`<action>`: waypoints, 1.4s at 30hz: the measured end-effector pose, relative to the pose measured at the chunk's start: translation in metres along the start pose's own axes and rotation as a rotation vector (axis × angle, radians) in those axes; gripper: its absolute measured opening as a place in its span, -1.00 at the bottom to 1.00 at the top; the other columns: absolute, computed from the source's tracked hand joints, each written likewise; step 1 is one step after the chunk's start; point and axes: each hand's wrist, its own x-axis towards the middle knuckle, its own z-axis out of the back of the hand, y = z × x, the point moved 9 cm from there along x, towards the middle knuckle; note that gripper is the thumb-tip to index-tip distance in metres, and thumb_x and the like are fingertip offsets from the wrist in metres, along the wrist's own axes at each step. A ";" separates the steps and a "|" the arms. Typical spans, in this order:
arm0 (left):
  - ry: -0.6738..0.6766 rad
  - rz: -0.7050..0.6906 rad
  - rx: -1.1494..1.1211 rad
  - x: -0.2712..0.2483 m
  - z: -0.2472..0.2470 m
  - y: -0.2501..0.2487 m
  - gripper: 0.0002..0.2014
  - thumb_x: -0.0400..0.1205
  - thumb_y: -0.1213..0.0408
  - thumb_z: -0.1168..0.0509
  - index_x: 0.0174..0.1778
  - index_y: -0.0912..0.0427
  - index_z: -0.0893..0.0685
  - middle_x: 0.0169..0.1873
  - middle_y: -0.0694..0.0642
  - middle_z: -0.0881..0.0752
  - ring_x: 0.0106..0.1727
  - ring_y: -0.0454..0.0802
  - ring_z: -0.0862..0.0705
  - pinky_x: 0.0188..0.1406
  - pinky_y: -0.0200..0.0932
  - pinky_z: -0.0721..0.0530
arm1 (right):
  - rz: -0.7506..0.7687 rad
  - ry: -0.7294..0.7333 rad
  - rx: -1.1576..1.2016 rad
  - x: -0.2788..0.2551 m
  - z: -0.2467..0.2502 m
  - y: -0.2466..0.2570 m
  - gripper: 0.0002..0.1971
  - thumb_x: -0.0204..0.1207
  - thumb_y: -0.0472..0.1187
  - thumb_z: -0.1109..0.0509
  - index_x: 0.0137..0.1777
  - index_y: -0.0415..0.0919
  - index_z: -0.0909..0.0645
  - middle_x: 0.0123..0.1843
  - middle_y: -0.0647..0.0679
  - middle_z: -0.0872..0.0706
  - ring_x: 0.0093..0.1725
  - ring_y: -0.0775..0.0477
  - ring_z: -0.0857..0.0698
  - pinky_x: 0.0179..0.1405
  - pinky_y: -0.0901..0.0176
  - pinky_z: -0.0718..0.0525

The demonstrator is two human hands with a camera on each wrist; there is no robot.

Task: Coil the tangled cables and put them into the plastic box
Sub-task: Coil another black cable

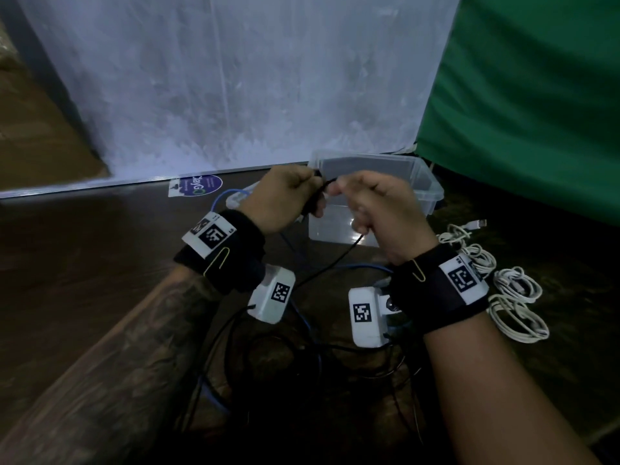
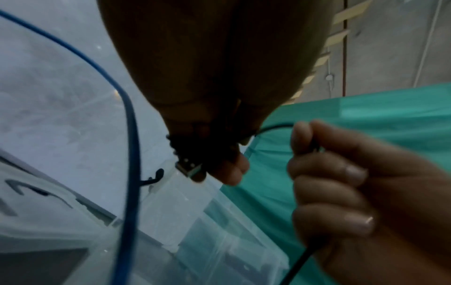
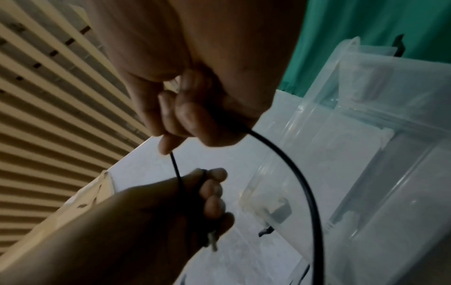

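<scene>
Clear plastic box (image 1: 426, 182) at twelve o'clock holds no cable; both hands' fingers (image 1: 360, 189) clamp the black cable (image 1: 335, 263).

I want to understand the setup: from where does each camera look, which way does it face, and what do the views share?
Head: looks forward and down at both hands, forearms, clear plastic box.
Left wrist: looks along the left hand, its grip on the black cable, toward the right hand.
Right wrist: looks along the right hand toward the left hand.
Shared: both hands, cable, box.
</scene>
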 end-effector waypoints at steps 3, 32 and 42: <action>0.212 0.141 -0.261 -0.006 -0.022 0.000 -0.68 0.78 0.35 -0.06 -0.03 0.48 -0.65 -0.40 0.24 -0.62 -0.39 0.08 -0.63 -0.33 -0.17 -0.62 | -0.013 -0.144 -0.011 0.004 0.019 -0.009 -0.76 0.71 -0.18 -0.31 -0.19 -0.14 -0.70 -0.60 0.21 -0.37 -0.58 0.17 -0.28 -0.54 0.25 -0.26; 0.004 -0.028 -0.019 -0.001 0.009 -0.003 -0.72 0.72 0.40 -0.21 -0.29 0.41 -0.63 -0.41 0.29 -0.71 -0.47 -0.07 -0.66 -0.41 -0.12 -0.66 | -0.014 0.073 -0.060 -0.003 -0.015 -0.002 -0.70 0.72 -0.16 -0.30 -0.20 -0.19 -0.76 -0.57 0.09 -0.34 -0.59 0.13 -0.25 -0.57 0.26 -0.20; 0.487 0.214 -0.664 -0.020 -0.026 -0.009 -0.73 0.70 0.23 -0.07 -0.11 0.31 -0.60 -0.45 0.12 -0.36 -0.45 0.01 -0.41 -0.24 -0.05 -0.57 | -0.020 -0.094 -0.024 0.002 0.005 -0.010 -0.71 0.68 -0.11 -0.37 -0.31 -0.10 -0.58 -0.57 0.17 -0.42 -0.58 0.20 -0.31 -0.57 0.29 -0.28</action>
